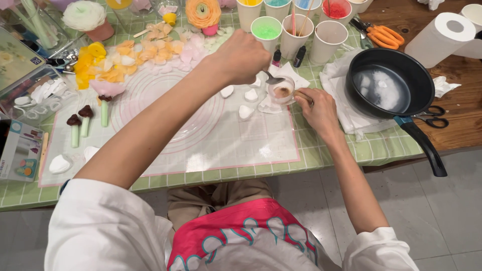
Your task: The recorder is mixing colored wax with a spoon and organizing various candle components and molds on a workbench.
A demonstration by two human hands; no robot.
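My left hand (243, 56) reaches across the table and grips a small metal spoon (273, 79) whose bowl hangs over a small clear glass cup (282, 90). Brownish liquid sits in the cup, which rests on a white paper napkin (296, 76). At the cup's right side my right hand (317, 109) pinches a small wooden handle (301, 95). A few white wax petals (246, 111) lie on the clear silicone mat (211, 140) just left of the cup.
A black pan (389, 83) with melted white wax sits to the right on white cloths. Paper cups (266, 31) of coloured wax line the back edge. Orange scissors (384, 35), paper towel rolls (442, 32), yellow and orange petals (115, 60), and green stems (80, 125) surround the mat.
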